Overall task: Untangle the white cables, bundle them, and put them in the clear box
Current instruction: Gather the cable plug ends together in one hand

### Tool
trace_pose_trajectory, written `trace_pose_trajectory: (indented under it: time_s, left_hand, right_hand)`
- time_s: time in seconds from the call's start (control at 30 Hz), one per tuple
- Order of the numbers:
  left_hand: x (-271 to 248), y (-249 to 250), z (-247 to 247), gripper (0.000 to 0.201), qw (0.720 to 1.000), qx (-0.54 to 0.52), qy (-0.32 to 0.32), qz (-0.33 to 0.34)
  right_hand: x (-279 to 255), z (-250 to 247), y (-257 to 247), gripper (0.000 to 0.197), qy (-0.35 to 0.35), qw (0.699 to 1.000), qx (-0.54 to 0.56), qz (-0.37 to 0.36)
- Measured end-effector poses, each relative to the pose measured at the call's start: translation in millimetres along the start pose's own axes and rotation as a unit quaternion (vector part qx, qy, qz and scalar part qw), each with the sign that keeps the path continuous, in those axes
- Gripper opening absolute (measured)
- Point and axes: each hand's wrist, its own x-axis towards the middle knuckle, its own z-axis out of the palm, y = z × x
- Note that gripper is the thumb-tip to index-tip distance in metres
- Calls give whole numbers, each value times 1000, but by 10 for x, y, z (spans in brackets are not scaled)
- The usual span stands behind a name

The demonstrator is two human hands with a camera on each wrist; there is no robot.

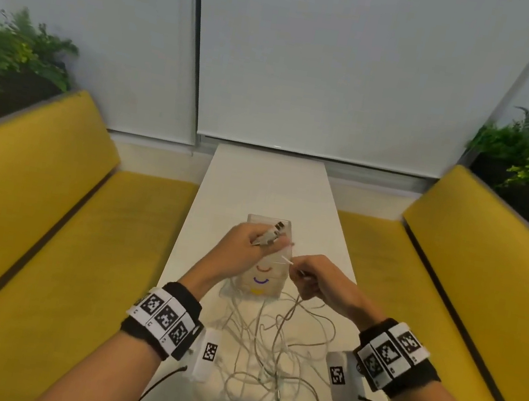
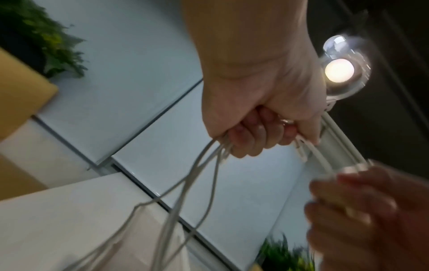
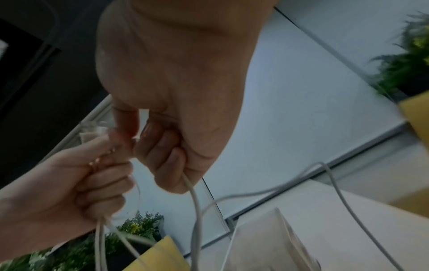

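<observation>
From the head view, your left hand [image 1: 247, 240] is raised over the clear box [image 1: 264, 259] and grasps several white cables [image 1: 270, 350] in its fist; plug ends stick out above the fingers. Your right hand [image 1: 308, 278] is just beside it and pinches one thin cable end. Most of the cable length lies in a loose tangle on the white surface [image 1: 265, 183], between your wrists and in front of the box. The box stands on the surface, behind the tangle, partly hidden by your hands.

From the left wrist view, the left hand [image 2: 257, 117] is clenched around a few strands, which hang down from it. The right hand [image 2: 362, 210] is blurred at the edge, so its hold is not clear here.

From the right wrist view, the right hand [image 3: 167, 132] is curled around one cable, which leaves below the palm. The left hand [image 3: 92, 183] holds its strands just beside it.

In my judgement, these cables are light, soft and a little slippery, and they will catch on each other. It is better to hold one near its stiff plug and draw it out slowly, not by the middle.
</observation>
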Motion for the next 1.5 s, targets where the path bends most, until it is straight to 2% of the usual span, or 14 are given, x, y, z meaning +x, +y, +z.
trace_pose_trajectory:
  time_s: [0.13,0.27,0.33,0.43,0.53,0.63,0.7,0.77,0.83,0.93,1.03,1.33,1.43,1.5]
  left_hand:
    - [37,193,-188,32,982,-97,162,6]
    - [61,378,-571,34,908,-232,347,-31]
    - [84,351,-728,34,885,-239,395,-59]
    - [65,328,-690,28,911,-95,396,-73]
    - [-63,403,-401,38,930,-9,365,40]
    - [-126,354,-18,23,975,43,202,82]
    - [-118,303,215,10,990,114,69,42]
    - [-109,230,399,28,992,121,23,-40]
    - [-103,191,499,44,993,26,57,-96]
    - [-61,215,518,36,985,-82,99,-115]
    - [-20,279,454,29,980,-130,110,-107]
    - [100,392,-219,31,921,-224,313,-62]
    - [82,428,-344,31,912,-237,331,-48]
    - [78,431,-353,32,924,-239,294,-51]
  right_hand:
    - [-34,8,199,42,49,998,-26,2]
    - [-128,-113,545,46,104,992,-60,50]
    - [-174,-174,690,48,122,988,-63,68]
    - [-162,-200,745,39,132,986,-68,72]
    - [-85,-169,659,32,128,989,-35,62]
    - [-13,-140,531,31,119,991,-33,56]
    - [21,-120,422,32,116,992,-33,40]
    - [32,-85,299,36,104,994,-24,24]
    - [29,-26,183,37,79,997,-23,13]
    - [-3,65,100,30,41,999,-32,10]
    - [-24,109,129,34,26,1000,-11,-3]
    - [-164,-45,608,47,85,996,4,29]
    - [-187,-92,710,59,93,995,-22,40]
    - [-195,-106,702,61,56,997,-21,49]
